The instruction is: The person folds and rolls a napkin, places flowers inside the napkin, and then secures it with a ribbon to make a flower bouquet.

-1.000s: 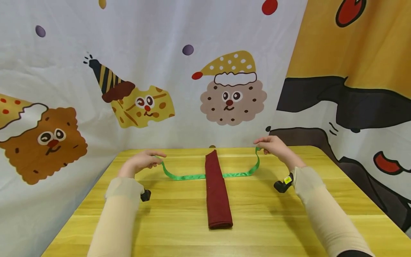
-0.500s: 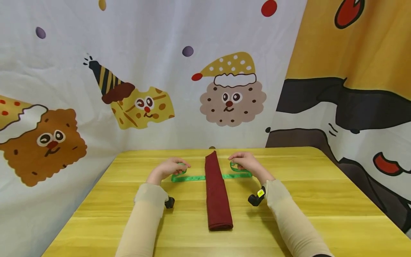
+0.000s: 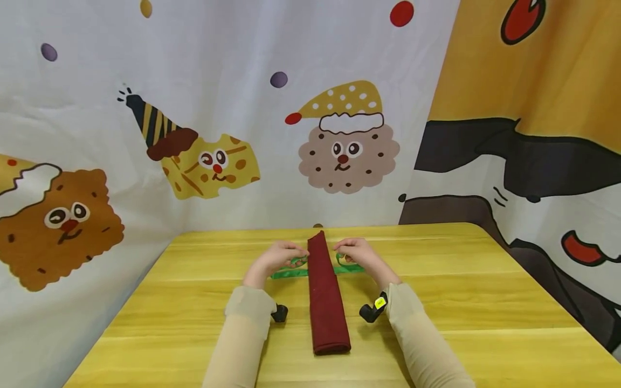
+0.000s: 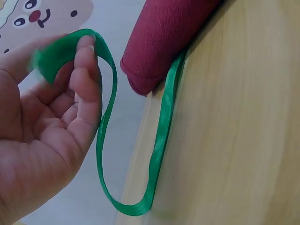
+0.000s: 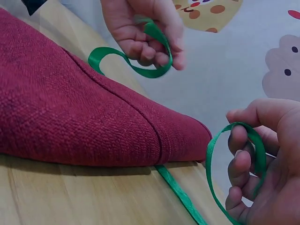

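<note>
A dark red cloth (image 3: 328,307), folded or rolled into a long strip, lies lengthwise on the table. A green satin ribbon (image 3: 289,274) passes crosswise beneath it and comes out on both sides. On the left, my left hand (image 3: 276,260) pinches one end of the ribbon; the left wrist view shows the green ribbon (image 4: 108,117) looping from the fingers down to the tabletop. To the right of the cloth, my right hand (image 3: 363,257) holds the other end, which curls around its fingers in the right wrist view. Both hands hover above the table, close to the far part of the cloth.
The light wooden table (image 3: 184,323) extends on both sides of the cloth. Behind its far edge hangs a white curtain (image 3: 271,205) printed with cartoon biscuits and cheese. A small black wrist camera (image 3: 372,311) sits below the right wrist.
Both hands have moved inward from wide apart, bringing the ribbon ends toward the cloth. The ribbon's free lengths now fold back in loops. The cloth stays put.
</note>
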A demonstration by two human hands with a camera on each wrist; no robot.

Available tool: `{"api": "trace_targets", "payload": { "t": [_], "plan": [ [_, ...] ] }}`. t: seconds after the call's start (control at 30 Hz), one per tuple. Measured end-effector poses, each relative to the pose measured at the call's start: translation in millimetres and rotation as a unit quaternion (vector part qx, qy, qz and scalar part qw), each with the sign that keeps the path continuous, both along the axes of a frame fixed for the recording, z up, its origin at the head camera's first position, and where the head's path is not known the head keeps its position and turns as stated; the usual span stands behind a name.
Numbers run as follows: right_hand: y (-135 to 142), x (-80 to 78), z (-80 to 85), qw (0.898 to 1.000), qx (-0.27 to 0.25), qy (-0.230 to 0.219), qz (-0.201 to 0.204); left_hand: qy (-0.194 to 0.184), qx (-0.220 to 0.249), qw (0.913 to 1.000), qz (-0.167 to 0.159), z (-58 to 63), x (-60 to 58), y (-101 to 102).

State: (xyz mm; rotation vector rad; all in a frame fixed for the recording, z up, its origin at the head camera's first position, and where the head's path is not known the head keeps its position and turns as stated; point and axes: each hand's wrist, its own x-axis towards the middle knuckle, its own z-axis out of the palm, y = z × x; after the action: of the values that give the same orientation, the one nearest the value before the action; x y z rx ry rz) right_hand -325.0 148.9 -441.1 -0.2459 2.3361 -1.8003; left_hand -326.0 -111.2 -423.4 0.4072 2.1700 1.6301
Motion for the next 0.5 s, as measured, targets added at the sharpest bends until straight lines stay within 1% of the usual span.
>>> {"api": "trace_targets", "payload": {
  "t": [0.1, 0.27, 0.43, 0.5],
  "plan": [
    [-2.5, 0.2, -1.3, 1.0, 0.004, -0.004, 0.005, -0.015, 0.007, 0.9998, 0.011, -2.3, 0.0, 2.7],
    [-4.2, -0.4, -5.3, 1.0, -0.002, -0.011, 0.011, -0.037, 0.034, 0.9987, 0.001, -4.4, -0.6, 2.9],
    [-3.2, -2.4, -8.2, 1.0, -0.012, -0.01, 0.022, -0.03, 0.037, 0.9988, -0.013, -5.5, -4.9, 1.3],
    [-3.0, -1.7, -8.8, 0.999, -0.014, -0.015, 0.027, -0.025, 0.037, 0.9989, -0.014, -6.3, -4.3, 0.8]
  ]
}}
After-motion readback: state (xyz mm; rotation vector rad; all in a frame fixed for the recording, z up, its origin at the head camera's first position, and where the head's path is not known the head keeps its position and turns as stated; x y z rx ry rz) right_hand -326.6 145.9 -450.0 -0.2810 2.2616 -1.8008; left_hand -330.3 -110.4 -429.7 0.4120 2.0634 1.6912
